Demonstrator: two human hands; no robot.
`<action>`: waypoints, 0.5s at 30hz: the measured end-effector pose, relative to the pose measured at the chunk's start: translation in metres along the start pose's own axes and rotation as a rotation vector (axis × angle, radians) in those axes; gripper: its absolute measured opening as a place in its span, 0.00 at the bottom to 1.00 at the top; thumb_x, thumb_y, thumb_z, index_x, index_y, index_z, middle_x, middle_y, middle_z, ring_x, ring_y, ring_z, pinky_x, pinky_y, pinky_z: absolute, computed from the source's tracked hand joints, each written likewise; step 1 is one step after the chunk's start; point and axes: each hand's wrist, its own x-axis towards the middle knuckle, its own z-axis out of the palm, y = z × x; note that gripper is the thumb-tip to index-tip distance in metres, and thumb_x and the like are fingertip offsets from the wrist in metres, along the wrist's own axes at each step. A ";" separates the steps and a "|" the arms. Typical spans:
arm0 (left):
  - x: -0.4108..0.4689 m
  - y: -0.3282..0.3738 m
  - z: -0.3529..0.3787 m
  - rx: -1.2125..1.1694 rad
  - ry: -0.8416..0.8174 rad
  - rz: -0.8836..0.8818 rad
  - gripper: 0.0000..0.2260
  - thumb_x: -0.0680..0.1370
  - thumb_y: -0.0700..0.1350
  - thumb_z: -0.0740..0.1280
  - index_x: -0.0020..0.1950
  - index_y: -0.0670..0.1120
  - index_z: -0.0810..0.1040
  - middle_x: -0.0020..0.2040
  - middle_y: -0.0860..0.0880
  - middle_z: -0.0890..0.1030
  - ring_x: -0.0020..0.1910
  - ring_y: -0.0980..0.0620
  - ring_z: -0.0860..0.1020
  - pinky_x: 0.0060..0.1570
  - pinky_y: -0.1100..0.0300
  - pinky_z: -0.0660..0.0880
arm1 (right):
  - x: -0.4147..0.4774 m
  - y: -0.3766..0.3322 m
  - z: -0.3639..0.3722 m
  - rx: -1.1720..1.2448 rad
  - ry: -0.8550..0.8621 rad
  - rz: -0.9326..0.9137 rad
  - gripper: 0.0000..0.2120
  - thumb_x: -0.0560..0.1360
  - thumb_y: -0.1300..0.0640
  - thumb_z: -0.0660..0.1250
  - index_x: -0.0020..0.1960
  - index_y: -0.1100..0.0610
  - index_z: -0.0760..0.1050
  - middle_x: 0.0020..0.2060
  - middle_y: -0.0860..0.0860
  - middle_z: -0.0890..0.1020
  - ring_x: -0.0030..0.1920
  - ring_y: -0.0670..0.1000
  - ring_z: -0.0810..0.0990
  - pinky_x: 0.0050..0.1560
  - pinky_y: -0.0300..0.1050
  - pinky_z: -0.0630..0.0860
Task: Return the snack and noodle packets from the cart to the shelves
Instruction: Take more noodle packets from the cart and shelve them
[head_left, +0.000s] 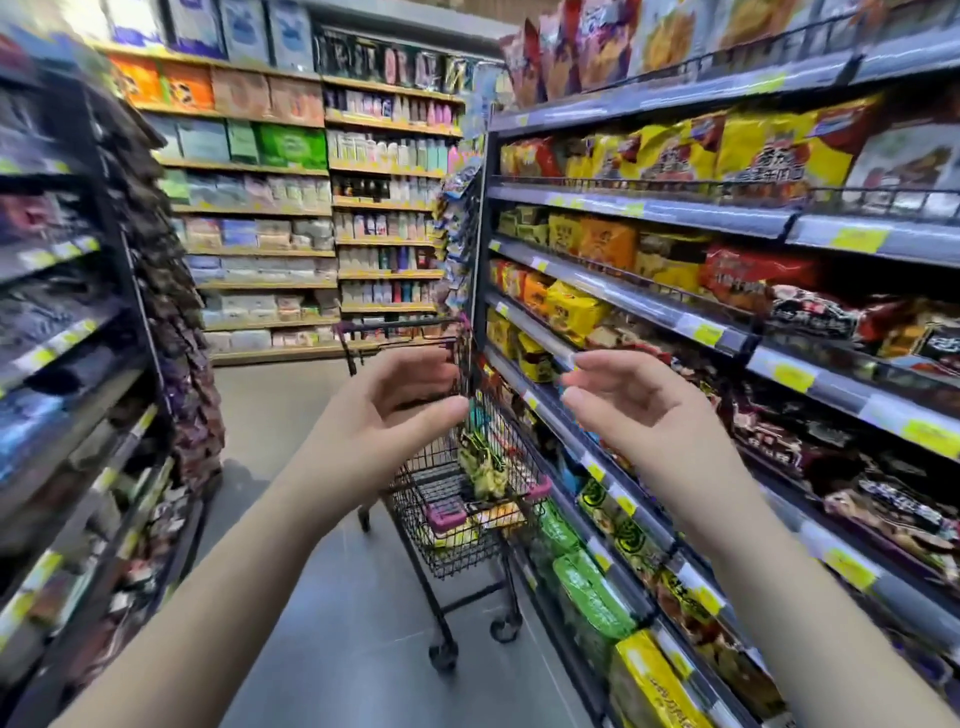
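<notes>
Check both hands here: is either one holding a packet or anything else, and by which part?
Nothing is held. The left hand and right hand are both open and empty, raised above the cart, whose basket holds packets.

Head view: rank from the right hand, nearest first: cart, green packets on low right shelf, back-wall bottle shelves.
From the right hand:
1. cart, just left and below, beside the right shelving.
2. green packets, lower down on the right shelf.
3. bottle shelves, at the aisle's far end.

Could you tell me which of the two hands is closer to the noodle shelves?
The right hand: it is raised, empty, just before the edge of the noodle shelves, while the left hand is raised over the cart, farther into the aisle.
</notes>
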 end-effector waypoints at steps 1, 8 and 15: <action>0.009 -0.010 -0.013 0.001 0.000 -0.005 0.24 0.69 0.54 0.76 0.64 0.52 0.77 0.60 0.54 0.84 0.62 0.57 0.81 0.59 0.64 0.77 | 0.011 0.005 0.014 0.003 -0.004 0.009 0.13 0.75 0.58 0.75 0.59 0.52 0.82 0.51 0.45 0.88 0.51 0.42 0.85 0.49 0.29 0.78; 0.064 -0.078 -0.068 -0.061 0.028 -0.058 0.25 0.69 0.52 0.76 0.65 0.50 0.78 0.60 0.50 0.84 0.61 0.54 0.82 0.62 0.61 0.77 | 0.080 0.051 0.080 0.019 -0.011 0.056 0.13 0.75 0.59 0.76 0.59 0.53 0.82 0.51 0.47 0.88 0.52 0.44 0.86 0.53 0.33 0.79; 0.125 -0.156 -0.087 -0.077 0.069 -0.118 0.24 0.69 0.50 0.76 0.65 0.49 0.78 0.60 0.51 0.84 0.61 0.55 0.82 0.63 0.58 0.77 | 0.156 0.124 0.114 0.020 -0.047 0.103 0.14 0.75 0.58 0.76 0.59 0.52 0.82 0.51 0.47 0.88 0.52 0.44 0.86 0.54 0.33 0.79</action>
